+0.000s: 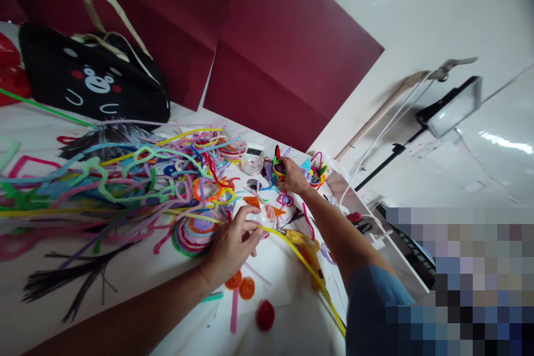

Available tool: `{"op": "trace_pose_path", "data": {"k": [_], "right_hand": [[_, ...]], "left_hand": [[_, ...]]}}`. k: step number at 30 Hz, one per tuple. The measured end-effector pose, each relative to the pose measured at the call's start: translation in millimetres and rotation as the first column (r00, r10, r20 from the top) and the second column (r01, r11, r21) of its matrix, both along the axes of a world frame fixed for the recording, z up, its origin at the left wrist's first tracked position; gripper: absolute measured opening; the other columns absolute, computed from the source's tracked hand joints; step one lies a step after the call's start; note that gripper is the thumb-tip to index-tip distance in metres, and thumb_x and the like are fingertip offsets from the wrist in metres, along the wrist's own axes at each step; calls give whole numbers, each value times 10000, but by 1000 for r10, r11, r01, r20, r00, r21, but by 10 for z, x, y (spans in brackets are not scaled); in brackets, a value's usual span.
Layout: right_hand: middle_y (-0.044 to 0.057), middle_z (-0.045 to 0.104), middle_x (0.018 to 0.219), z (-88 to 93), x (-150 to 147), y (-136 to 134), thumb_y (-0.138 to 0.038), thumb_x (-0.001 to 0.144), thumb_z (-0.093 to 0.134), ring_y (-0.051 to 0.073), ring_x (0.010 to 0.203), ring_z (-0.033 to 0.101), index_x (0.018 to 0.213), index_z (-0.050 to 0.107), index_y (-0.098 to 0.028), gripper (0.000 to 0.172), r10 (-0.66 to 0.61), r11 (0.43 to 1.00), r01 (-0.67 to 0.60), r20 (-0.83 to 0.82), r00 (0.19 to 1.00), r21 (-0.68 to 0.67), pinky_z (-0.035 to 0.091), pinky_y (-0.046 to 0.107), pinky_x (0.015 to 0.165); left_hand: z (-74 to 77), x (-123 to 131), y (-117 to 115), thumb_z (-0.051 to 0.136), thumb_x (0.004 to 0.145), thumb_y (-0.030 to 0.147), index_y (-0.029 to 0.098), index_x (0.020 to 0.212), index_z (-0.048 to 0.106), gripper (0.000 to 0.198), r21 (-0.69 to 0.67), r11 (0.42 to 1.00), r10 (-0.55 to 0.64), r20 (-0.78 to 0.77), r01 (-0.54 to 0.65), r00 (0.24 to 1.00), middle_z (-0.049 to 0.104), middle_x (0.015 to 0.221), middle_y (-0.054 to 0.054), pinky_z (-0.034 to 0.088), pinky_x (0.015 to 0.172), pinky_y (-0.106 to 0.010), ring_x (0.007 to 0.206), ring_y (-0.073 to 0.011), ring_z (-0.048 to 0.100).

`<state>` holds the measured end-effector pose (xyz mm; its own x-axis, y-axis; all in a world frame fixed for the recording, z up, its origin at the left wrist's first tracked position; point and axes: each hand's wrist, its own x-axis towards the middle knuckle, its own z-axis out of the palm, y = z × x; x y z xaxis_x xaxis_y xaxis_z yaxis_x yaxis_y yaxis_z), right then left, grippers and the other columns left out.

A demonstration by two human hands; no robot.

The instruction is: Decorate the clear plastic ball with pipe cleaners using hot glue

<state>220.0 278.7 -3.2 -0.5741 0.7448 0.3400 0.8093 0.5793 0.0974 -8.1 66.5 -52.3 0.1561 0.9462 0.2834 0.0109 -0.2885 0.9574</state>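
A yellow stem (332, 307), pinched by the left hand (231, 239), is stretched past the glue gun (297, 237) over the table (154, 267). A coil (275, 172) is touched by the right hand (294, 177), whose grip cannot be told. Pipe cleaners (179, 189) are heaped leftward.

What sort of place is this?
Probably a craft workspace: fuzzy, colourful pipe cleaners lie heaped on a white table, near two coiled orange discs and what looks like a yellow glue gun.
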Motion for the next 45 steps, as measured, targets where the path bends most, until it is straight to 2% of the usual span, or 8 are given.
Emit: {"op": "trace_pose_path", "data": {"k": [7,14,22,31,35,39,42,45], "right_hand": [[207,446,1404,-32,44,45,-286,679,715,340,1268,460,1447,293,-136,889,9,1000,-9,3,1000,-8,401,460,1011],[201,441,1428,12,54,-6,-330,683,736,343,1279,452,1447,305,-147,896,-16,1000,16,16,1000,-27,390,480,1009],[189,482,1386,23,-33,6,-269,707,724,335,1258,465,1460,299,-159,872,-84,996,85,19,996,-39,397,483,990],[197,433,1437,122,-80,-95,-298,653,797,354,1302,431,1467,305,-149,962,-87,995,86,-14,996,-57,385,532,1019],[214,423,1447,326,-85,-316,-285,682,776,362,1315,417,1427,384,-126,856,-78,996,75,-79,994,-38,374,534,1042],[157,609,1234,503,-57,-774,-297,799,674,266,1141,577,1201,599,-143,436,-37,998,26,-221,975,-53,465,394,966],[86,700,981,504,-43,-1252,-411,827,661,212,903,662,971,670,-171,280,-88,958,-78,-544,835,-275,515,333,801],[43,691,841,410,-72,-1711,-518,798,683,165,762,649,867,658,-173,353,-230,827,-236,-691,685,-510,505,288,704]], "left_hand": [[-56,9,16,532,885,306,233,1128,465,263,-2,1000,0,14,0,1000,708,799,1,440,444,-214,442,-105,584],[-90,2,28,532,903,303,249,1136,461,249,29,1000,10,-15,-10,1000,716,787,19,437,473,-213,455,-101,585],[-97,0,33,534,902,320,237,1141,467,262,19,1000,6,-2,-5,1000,712,797,4,434,464,-221,446,-104,584],[-68,-3,32,531,892,298,232,1124,466,249,32,999,2,-11,-2,1000,706,772,6,435,457,-219,449,-108,590],[-28,0,29,531,876,284,224,1119,458,261,33,999,4,3,-4,1000,686,726,15,433,443,-216,463,-118,592],[39,-19,10,524,881,290,219,1102,454,243,29,999,-16,16,15,1000,672,680,31,432,456,-221,461,-121,591],[78,-41,5,526,892,305,215,1103,457,240,50,999,-19,1,19,1000,620,575,62,432,488,-226,473,-130,593],[105,-56,7,535,893,317,213,1110,452,254,64,998,-14,-2,15,1000,603,541,71,434,506,-230,485,-137,597]]}}
